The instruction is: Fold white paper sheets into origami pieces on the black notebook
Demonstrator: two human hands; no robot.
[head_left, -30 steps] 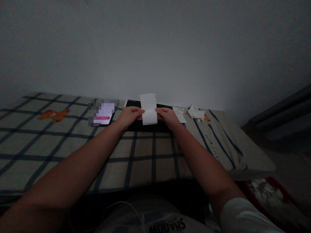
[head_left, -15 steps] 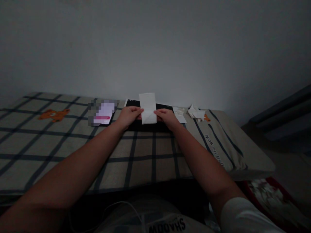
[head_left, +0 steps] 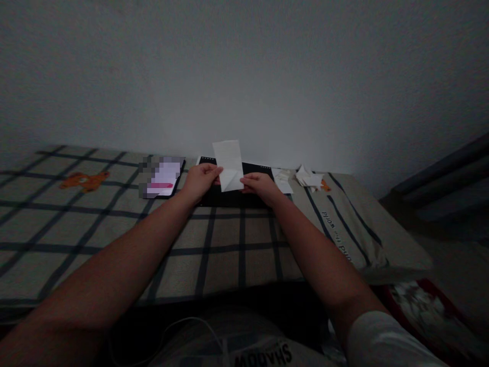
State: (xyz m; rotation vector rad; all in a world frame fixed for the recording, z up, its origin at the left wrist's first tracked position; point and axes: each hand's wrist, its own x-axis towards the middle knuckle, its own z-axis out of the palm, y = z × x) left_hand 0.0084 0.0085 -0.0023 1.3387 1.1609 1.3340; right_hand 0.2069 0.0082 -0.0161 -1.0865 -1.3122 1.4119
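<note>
A creased white sheet of paper (head_left: 228,162) is held up between my two hands, tilted a little to the left. My left hand (head_left: 201,181) pinches its left edge between thumb and fingers. On the opposite edge, lower down, my right hand (head_left: 262,184) has the same kind of pinch. A diagonal fold shows across the lower part of the sheet. Behind and under the paper lies a flat black board or folder (head_left: 237,200) with rows of small white marks along its far edge; my hands hide parts of it.
A phone or tablet (head_left: 164,178) with a lit, partly blurred screen lies to the left. Paper pieces (head_left: 283,181) and a crumpled paper (head_left: 308,177) lie to the right on the checked cloth (head_left: 225,232). A red container (head_left: 428,285) with white scraps is at lower right.
The paper has shifted slightly up and left and now leans left. Its lower part shows a diagonal fold instead of a straight crease. Both hands keep their pinch.
</note>
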